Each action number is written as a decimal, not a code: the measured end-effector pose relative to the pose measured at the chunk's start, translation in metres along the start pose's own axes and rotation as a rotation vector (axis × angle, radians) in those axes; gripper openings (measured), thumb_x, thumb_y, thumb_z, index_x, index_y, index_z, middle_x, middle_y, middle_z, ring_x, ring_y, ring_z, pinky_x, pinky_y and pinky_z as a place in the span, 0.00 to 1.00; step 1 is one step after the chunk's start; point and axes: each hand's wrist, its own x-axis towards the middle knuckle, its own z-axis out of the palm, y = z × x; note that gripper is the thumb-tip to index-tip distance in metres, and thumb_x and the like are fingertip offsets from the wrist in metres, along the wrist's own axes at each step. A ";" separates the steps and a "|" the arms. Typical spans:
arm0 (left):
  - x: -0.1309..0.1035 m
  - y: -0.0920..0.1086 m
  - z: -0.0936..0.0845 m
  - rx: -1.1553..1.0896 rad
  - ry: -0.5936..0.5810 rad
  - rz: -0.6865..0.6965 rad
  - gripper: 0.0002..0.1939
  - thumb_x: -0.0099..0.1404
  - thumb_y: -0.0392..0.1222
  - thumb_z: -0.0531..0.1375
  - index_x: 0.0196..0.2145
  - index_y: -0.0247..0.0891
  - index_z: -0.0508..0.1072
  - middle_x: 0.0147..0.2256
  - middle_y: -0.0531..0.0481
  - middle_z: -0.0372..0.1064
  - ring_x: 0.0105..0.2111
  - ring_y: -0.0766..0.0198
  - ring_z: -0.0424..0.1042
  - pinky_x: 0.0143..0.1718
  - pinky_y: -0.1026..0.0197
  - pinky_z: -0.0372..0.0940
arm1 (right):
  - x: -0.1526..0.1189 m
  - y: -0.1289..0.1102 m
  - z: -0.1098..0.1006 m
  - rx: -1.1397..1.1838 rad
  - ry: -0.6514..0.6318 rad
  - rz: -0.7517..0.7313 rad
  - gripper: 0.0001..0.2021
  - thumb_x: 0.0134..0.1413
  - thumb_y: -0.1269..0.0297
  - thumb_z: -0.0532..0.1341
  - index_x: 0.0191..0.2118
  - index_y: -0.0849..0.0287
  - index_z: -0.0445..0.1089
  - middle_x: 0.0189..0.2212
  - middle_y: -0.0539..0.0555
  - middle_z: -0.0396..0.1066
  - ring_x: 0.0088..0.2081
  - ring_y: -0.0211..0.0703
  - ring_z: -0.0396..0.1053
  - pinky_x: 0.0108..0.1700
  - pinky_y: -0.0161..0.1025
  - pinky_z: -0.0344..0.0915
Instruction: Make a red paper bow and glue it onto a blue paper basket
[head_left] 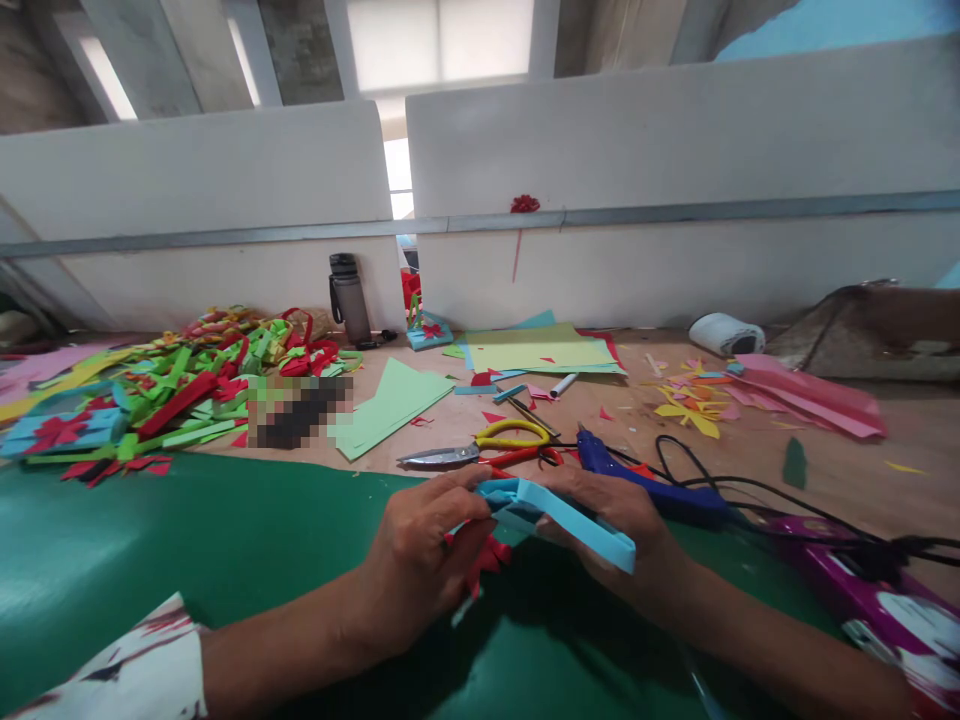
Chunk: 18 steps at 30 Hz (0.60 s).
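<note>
A light blue folded paper piece [577,528] is held between both hands above the green mat. My left hand [424,550] pinches its left end, fingers closed around the edge. At the right, my right hand [626,520] grips the piece from behind, with the long blue strip slanting down in front of it. A red paper shape [489,562] hangs just below the blue paper, beside my left fingers. Scissors with yellow and red handles [514,435] lie right behind the hands. A blue glue gun [660,485] rests behind my right hand.
Green and red paper pieces [187,385] are heaped at the left. Green sheets [394,405], yellow sheets [536,350] and a dark bottle [350,300] stand or lie farther back. A purple power strip [862,590] with black cables is at the right, near a pink folded paper [817,395].
</note>
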 end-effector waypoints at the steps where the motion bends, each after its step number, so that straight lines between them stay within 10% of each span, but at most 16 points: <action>1: 0.000 0.000 0.000 0.009 -0.014 0.010 0.06 0.64 0.31 0.57 0.33 0.40 0.72 0.46 0.45 0.73 0.46 0.61 0.72 0.47 0.64 0.64 | 0.000 0.000 0.000 0.004 -0.003 0.008 0.10 0.56 0.68 0.60 0.44 0.56 0.70 0.36 0.54 0.76 0.40 0.44 0.74 0.44 0.38 0.70; 6: 0.002 0.002 0.001 -0.060 -0.093 -0.026 0.08 0.64 0.30 0.54 0.29 0.38 0.69 0.43 0.45 0.73 0.41 0.61 0.73 0.42 0.64 0.65 | 0.001 -0.002 0.000 0.014 -0.067 0.036 0.09 0.58 0.66 0.58 0.43 0.56 0.70 0.38 0.55 0.75 0.42 0.44 0.73 0.46 0.40 0.69; 11: 0.010 -0.002 -0.003 -0.335 -0.005 -0.464 0.05 0.60 0.37 0.57 0.26 0.37 0.68 0.24 0.51 0.69 0.25 0.64 0.69 0.28 0.64 0.65 | 0.001 -0.001 -0.002 0.011 0.087 0.316 0.19 0.52 0.52 0.62 0.48 0.55 0.67 0.42 0.56 0.74 0.43 0.48 0.72 0.45 0.43 0.69; 18: 0.019 -0.028 -0.012 -0.870 0.064 -0.845 0.15 0.52 0.45 0.67 0.28 0.35 0.65 0.27 0.50 0.71 0.29 0.62 0.74 0.32 0.61 0.69 | 0.002 0.000 -0.002 0.204 0.295 0.468 0.15 0.61 0.53 0.53 0.48 0.55 0.63 0.44 0.57 0.71 0.45 0.43 0.71 0.43 0.38 0.69</action>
